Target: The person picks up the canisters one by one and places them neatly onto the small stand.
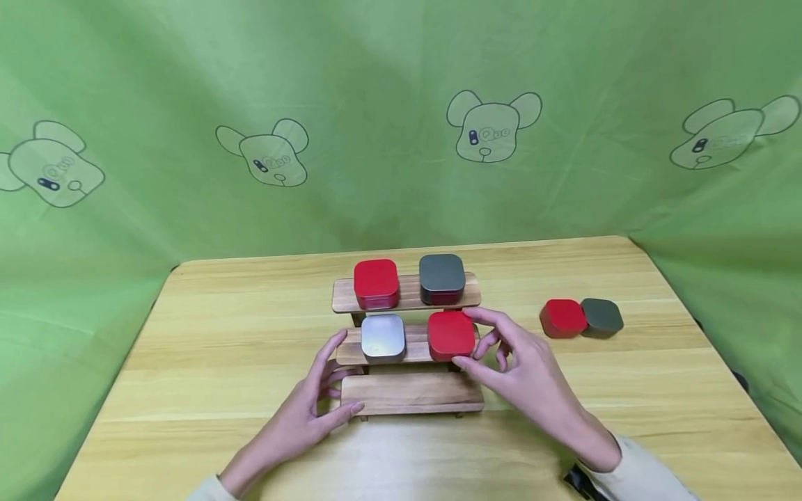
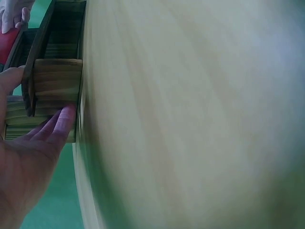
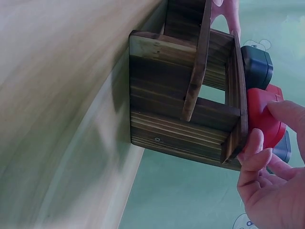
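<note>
A three-step wooden display stand [image 1: 411, 394] sits on the table. My left hand [image 1: 303, 412] holds its left end, with the thumb at the lowest step and the other fingers along the side; the left wrist view shows fingertips [image 2: 66, 117] against the side panel. On the right of the middle step is a red square tin [image 1: 451, 335], which my right hand [image 1: 529, 372] pinches between thumb and fingers. Beside it to the left stands a silver tin [image 1: 383, 337]. Another red tin [image 1: 376, 282] and a dark grey tin [image 1: 442, 277] occupy the top step.
Right of the stand, a red tin [image 1: 562, 318] and a dark grey tin [image 1: 602, 318] lie side by side, touching, on the wooden table [image 1: 219, 334]. A green curtain [image 1: 376, 202] with printed bear heads hangs behind the table's back edge.
</note>
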Available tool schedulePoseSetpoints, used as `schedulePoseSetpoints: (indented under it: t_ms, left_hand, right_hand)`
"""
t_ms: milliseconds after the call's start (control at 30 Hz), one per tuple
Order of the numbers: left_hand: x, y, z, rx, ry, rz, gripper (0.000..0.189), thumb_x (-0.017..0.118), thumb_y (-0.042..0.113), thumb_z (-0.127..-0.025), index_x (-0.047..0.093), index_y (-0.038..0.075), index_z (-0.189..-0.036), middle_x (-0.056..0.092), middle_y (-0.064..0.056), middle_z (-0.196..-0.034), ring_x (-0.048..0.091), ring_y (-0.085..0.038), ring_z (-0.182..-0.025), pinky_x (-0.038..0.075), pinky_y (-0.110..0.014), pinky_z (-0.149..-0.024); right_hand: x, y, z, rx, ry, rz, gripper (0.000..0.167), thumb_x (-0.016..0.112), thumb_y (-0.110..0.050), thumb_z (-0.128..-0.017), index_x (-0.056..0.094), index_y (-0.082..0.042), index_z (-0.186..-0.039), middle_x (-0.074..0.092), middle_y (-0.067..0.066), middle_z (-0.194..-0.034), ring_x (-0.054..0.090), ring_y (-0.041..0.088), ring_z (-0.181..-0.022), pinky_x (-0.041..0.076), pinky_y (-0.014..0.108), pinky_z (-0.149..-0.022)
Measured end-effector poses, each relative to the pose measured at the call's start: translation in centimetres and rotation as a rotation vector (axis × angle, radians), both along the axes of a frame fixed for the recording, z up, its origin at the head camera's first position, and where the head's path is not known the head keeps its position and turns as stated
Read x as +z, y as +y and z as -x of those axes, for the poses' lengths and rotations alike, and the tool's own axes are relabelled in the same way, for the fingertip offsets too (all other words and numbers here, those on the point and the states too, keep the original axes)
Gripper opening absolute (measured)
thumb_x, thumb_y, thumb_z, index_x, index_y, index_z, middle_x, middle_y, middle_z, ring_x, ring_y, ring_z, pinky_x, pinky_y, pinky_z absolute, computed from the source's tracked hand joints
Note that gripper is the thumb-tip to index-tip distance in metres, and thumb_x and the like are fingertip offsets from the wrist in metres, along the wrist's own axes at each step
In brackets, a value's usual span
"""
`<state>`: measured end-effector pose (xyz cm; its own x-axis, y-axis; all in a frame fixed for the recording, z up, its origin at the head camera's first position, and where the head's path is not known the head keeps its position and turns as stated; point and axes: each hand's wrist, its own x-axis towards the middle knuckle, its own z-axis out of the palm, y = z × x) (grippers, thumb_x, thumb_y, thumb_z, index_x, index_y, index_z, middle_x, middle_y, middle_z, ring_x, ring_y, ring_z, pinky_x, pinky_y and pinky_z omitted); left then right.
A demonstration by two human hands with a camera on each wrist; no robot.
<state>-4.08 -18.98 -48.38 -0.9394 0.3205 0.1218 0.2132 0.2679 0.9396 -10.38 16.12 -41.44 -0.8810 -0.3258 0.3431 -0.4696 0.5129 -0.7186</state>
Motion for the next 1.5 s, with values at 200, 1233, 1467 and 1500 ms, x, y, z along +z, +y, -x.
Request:
schedulePoseSetpoints:
  t_ms: [200, 1233, 1467, 1500]
  left_hand:
    - [0.0, -0.1, 0.0, -0.003, 0.009, 0.002, 0.110, 0.085, 0.016, -0.098, 0.011, 0.036, -0.176, 0.030, -0.021, -0.174, 0.059, -0.035, -0.141, 0.059, -0.039, -0.105]
    - [-0.1, 0.1, 0.1, -0.001, -0.005, -0.007, 0.111, 0.086, 0.015, -0.097, 0.011, 0.037, -0.176, 0.032, -0.017, -0.174, 0.059, -0.032, -0.141, 0.059, -0.040, -0.105]
    - [-0.2, -0.2, 0.0, 0.009, -0.015, 0.006, 0.110, 0.086, 0.018, -0.097, 0.012, 0.038, -0.176, 0.034, -0.019, -0.172, 0.059, -0.033, -0.141, 0.059, -0.039, -0.105]
    - [-0.2, -0.2, 0.0, 0.008, -0.014, 0.007, 0.110, 0.086, 0.017, -0.097, 0.012, 0.038, -0.176, 0.034, -0.019, -0.172, 0.059, -0.033, -0.141, 0.059, -0.039, -0.105]
  right_hand:
    - [-0.1, -0.2, -0.2, -0.011, -0.028, -0.004, 0.076, 0.100, -0.010, -0.080, 0.064, -0.020, -0.146, 0.069, -0.008, -0.085, 0.053, 0.014, -0.061, 0.043, 0.025, -0.050]
    - [-1.3, 4.5, 0.1, -0.063, 0.033, 0.089, 0.062, 0.090, 0.002, -0.086, 0.067, -0.017, -0.141, 0.060, -0.004, -0.084, 0.052, 0.014, -0.066, 0.041, 0.028, -0.056]
    - [-1.6, 5.7, 0.7, -0.080, 0.021, 0.064, 0.060, 0.090, 0.000, -0.088, 0.068, -0.017, -0.141, 0.058, -0.002, -0.082, 0.052, 0.013, -0.068, 0.043, 0.027, -0.058]
    - [-1.6, 5.8, 0.7, -0.084, 0.018, 0.055, 0.059, 0.090, -0.001, -0.088, 0.068, -0.017, -0.141, 0.057, -0.002, -0.082, 0.052, 0.013, -0.068, 0.043, 0.026, -0.058]
